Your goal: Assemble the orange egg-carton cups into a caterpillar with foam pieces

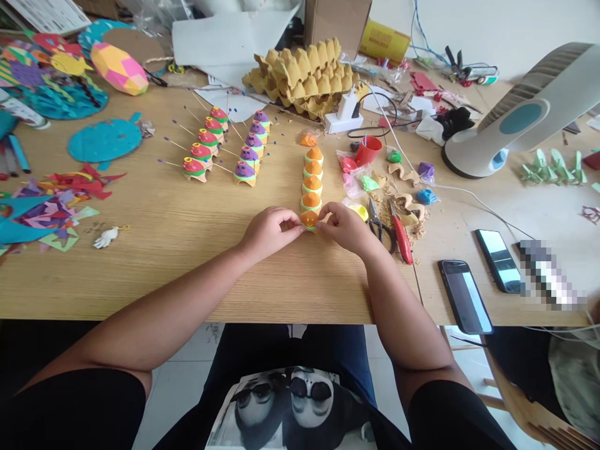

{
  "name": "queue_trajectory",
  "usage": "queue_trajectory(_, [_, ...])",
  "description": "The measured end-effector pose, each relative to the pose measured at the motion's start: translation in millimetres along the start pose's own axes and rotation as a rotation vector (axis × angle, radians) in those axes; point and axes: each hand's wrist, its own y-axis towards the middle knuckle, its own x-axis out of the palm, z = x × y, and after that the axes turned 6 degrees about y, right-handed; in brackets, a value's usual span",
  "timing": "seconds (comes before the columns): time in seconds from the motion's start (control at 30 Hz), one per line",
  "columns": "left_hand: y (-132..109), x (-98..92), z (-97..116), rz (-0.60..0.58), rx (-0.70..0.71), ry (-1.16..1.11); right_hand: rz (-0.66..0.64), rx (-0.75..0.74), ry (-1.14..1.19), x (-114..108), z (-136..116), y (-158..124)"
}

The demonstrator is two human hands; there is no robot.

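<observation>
Orange caterpillar (pixel 312 184) on the desk (pixel 290 287), its near end between two hands
Left hand (pixel 268 232) and right hand (pixel 349 229) each pinch one side of the smiling front segment; red caterpillar (pixel 201 150) and purple caterpillar (pixel 254 140) stand to the left, scissors (pixel 374 216) and cutter (pixel 402 234) beside the right hand

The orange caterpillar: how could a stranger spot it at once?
On the wooden table, find the yellow egg trays at the back, then come toward the person. Between the left hand and right hand sits the near end of the orange caterpillar, five orange humps in line. Unlike the red row and purple row to its left, it shows no blue-tipped sticks.
</observation>
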Motion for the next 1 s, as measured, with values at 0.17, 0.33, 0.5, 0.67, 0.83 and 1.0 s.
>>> queue_trajectory(0.17, [1,-0.2,0,-0.005,-0.009,-0.017,-0.027,0.024,0.019,2,0,-1])
queue_trajectory(0.33, [0,-0.1,-1,-0.004,-0.027,-0.052,-0.025,0.026,0.042,1,0,-1])
queue_trajectory(0.5, [-1,2.2,-5,0.041,-0.065,-0.124,0.010,0.010,0.044,2,5,1])
queue_trajectory(0.67, [-1,5.1,-10,0.041,-0.073,-0.137,-0.004,-0.042,0.033,4,7,1])
queue_trajectory(0.83, [-1,5.1,-10,0.039,-0.065,-0.096,-0.023,-0.052,0.009,7,8,2])
queue_trajectory(1.0, [0,5.7,-8,0.040,0.000,-0.094,-0.041,-0.040,-0.056,8,8,4])
